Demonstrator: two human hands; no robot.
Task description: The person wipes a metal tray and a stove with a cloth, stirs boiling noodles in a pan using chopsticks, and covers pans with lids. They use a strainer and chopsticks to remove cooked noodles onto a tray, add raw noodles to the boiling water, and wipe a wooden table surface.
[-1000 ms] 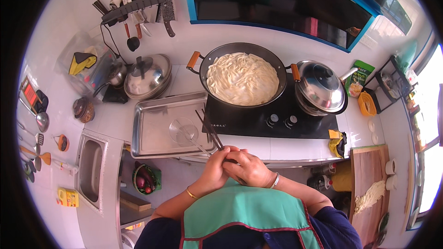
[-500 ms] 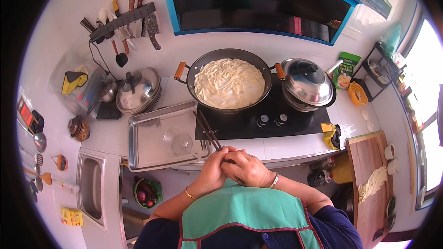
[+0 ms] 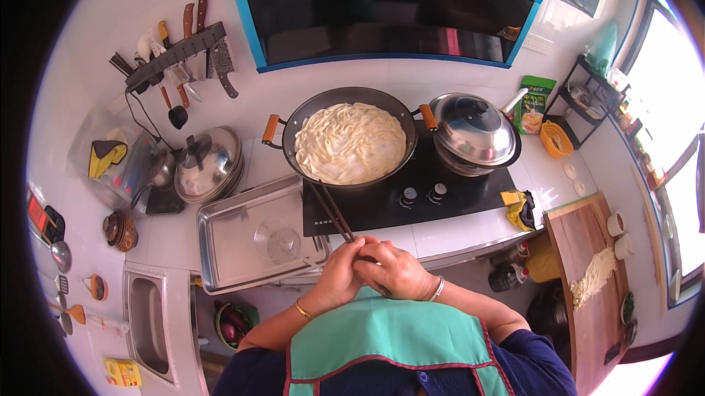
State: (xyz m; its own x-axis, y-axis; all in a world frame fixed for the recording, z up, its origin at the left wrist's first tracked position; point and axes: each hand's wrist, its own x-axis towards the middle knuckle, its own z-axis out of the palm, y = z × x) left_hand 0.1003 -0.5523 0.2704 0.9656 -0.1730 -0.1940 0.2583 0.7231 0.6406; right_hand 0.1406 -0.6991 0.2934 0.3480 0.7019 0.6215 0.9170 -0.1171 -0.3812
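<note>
Both hands are clasped together in front of the green apron. My left hand and my right hand are closed around a pair of dark chopsticks, whose thin ends point up and away to the left. The chopstick tips end near the front rim of a large black wok with orange-brown handles. Pale noodles fill the wok in a broad, flat layer. Left of my hands, a metal tray holds a clear round bowl.
The wok and a lidded pot stand on a black cooktop. On the left are another lidded pan and a sink. Loose noodles lie on a wooden board at right. Knives hang from a wall rack.
The view has tilted and shifted slightly, so the counter sits a little lower and farther left. My hands stay clasped on the chopsticks, and the noodles look the same.
</note>
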